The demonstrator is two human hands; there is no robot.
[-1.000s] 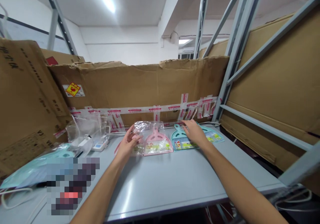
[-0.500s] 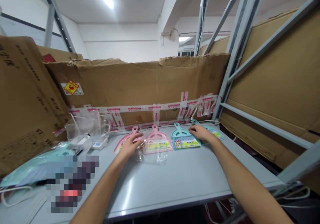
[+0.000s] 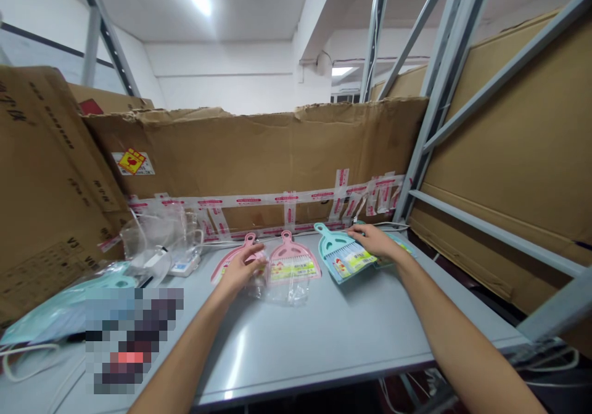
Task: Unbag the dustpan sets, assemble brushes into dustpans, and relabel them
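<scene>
Clear plastic film [image 3: 289,292] lies by my left hand [image 3: 239,269], whose fingers are spread over the left pink dustpan [image 3: 222,261]; whether they grip the film I cannot tell. A second pink dustpan [image 3: 287,252], with a brush and a printed label, lies just right of that hand. My right hand [image 3: 374,241] pinches the right edge of a teal dustpan [image 3: 333,241] holding a blue brush and label. This dustpan is tilted, its lower edge towards me. Another teal dustpan [image 3: 401,245] lies partly hidden behind my right hand.
A cardboard wall [image 3: 259,155] rises behind the grey table [image 3: 277,352]. On the left are a white device [image 3: 185,267], clear plastic bags [image 3: 160,232] and a wrapped teal item [image 3: 69,303]. Grey metal rack bars [image 3: 494,232] flank the right side.
The teal dustpan in my right hand has turned and tilted, its handle swinging left and its lower edge coming towards me. My left hand has barely moved.
</scene>
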